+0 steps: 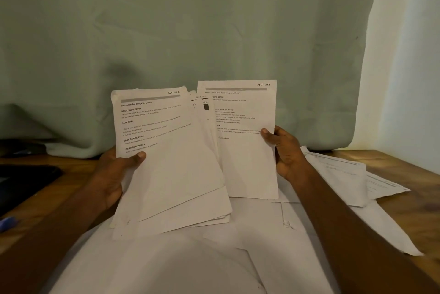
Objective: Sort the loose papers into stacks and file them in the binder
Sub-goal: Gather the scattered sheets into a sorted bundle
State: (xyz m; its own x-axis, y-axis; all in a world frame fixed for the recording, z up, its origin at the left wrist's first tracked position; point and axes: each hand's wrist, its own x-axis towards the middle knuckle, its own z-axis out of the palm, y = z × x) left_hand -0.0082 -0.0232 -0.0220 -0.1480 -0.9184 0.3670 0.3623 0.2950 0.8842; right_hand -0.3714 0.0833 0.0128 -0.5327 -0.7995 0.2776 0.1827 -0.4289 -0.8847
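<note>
My left hand [114, 172] grips a fanned bundle of several printed sheets [171, 170], held up off the table; the top page is marked "Section 1". In my right hand [285, 151] is a single sheet [245, 151] headed "Section 4", held upright by its right edge, its left edge tucked behind the bundle. More loose papers [214, 258] lie flat on the wooden table [404, 170] beneath my arms. A dark flat object, maybe the binder [21, 184], lies at the left edge.
A heap of loose papers [345, 174] spreads over the table's right side. A blue object [8, 223] shows at the left edge. A green curtain [190, 32] hangs right behind the table, with a pale wall [409, 55] at the right.
</note>
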